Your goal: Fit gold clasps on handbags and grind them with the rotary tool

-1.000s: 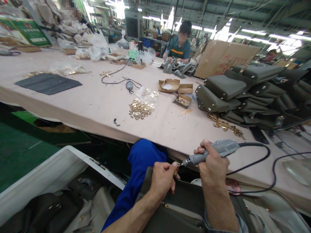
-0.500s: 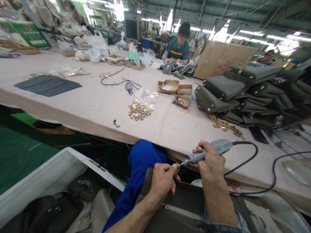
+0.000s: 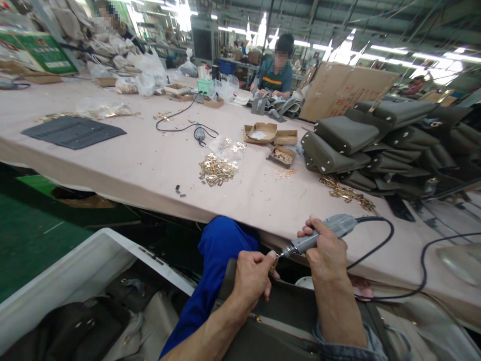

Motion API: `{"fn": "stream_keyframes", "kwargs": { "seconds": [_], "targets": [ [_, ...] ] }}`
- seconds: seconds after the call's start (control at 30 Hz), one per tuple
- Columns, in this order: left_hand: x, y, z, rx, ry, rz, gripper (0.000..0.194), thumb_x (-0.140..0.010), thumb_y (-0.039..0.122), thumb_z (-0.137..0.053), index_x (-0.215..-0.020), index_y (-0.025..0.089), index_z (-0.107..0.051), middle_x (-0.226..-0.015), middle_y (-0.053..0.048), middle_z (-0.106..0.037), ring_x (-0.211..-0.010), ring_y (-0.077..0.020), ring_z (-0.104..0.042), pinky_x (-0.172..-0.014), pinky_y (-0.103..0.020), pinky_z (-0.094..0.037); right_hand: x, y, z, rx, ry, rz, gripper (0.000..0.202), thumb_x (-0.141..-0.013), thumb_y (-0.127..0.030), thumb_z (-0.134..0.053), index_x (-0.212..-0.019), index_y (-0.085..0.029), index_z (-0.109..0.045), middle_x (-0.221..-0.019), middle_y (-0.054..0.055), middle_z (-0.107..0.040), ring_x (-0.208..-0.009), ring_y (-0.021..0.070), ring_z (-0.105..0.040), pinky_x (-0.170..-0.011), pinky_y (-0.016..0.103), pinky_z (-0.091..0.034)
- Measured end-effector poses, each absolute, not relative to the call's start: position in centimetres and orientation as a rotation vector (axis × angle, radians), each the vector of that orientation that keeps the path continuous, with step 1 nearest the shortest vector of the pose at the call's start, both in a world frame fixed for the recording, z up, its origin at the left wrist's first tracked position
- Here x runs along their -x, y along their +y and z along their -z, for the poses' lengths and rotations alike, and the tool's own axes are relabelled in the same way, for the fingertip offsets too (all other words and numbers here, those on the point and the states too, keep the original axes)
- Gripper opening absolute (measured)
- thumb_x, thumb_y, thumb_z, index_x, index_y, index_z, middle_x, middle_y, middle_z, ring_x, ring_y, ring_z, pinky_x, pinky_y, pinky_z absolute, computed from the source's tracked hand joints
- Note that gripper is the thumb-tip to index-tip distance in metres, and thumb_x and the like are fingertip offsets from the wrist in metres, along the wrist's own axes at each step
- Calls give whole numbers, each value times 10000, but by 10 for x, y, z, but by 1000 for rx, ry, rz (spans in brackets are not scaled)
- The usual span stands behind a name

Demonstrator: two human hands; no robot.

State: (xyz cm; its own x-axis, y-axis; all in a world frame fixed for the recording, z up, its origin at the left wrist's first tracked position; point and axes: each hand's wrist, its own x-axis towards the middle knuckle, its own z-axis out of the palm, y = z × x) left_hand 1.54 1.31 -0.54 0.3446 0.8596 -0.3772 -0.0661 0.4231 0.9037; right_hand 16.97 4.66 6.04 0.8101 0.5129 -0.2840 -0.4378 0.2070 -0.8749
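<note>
My right hand (image 3: 327, 250) is wrapped round a grey corded electric screwdriver (image 3: 343, 225), its tip pointing down to the left. That tip meets a small gold metal fitting (image 3: 274, 262), which my left hand (image 3: 252, 276) pinches between thumb and fingers. Beneath both hands a dark olive bag (image 3: 281, 306) lies across my lap, with a light strip and a small gold piece on it. The fitting is partly hidden by my fingers.
On the pink-covered table (image 3: 158, 170) lie a pile of gold fittings (image 3: 216, 170), small cardboard boxes (image 3: 282, 156) and stacked olive bags (image 3: 349, 133). A white bin (image 3: 108, 245) holds bags at the lower left. A person (image 3: 277, 70) sits across the table.
Both hands keep nearly the same places. The screwdriver's rear end and its cord have shifted slightly left; its tip stays at the fitting.
</note>
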Motion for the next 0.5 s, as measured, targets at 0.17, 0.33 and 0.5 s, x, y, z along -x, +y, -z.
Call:
{"fn": "stream_keyframes", "kwargs": {
  "seconds": [0.17,0.33,0.5],
  "targets": [
    [-15,15,4,-854,1013,-733,545,-868,546,-653,-527,120,-659,-322,-23,-506,-206,-90,-341,-244,-196,-208,-166,42,-65,1136,-103,-656,394,-567,-120,-884,-806,-145,-571,-671,-34,-594,-525,78,-501,-462,220,-491],
    [-17,16,-4,-839,1045,-724,517,-862,507,-641,-515,123,-637,-302,-2,-462,-205,-81,-309,-235,-194,-218,-160,33,-71,1069,-188,-594,425,-566,-177,-920,-849,-149,-604,-691,-39,-599,-540,77,-507,-486,210,-494],
    [-20,14,-5,-834,1054,-724,494,-854,481,-635,-504,134,-614,-299,-8,-465,-205,-84,-311,-229,-193,-215,-158,27,-72,1044,-214,-551,403,-586,-179,-915,-854,-159,-615,-687,-43,-600,-540,78,-508,-498,216,-497]
  ]
}}
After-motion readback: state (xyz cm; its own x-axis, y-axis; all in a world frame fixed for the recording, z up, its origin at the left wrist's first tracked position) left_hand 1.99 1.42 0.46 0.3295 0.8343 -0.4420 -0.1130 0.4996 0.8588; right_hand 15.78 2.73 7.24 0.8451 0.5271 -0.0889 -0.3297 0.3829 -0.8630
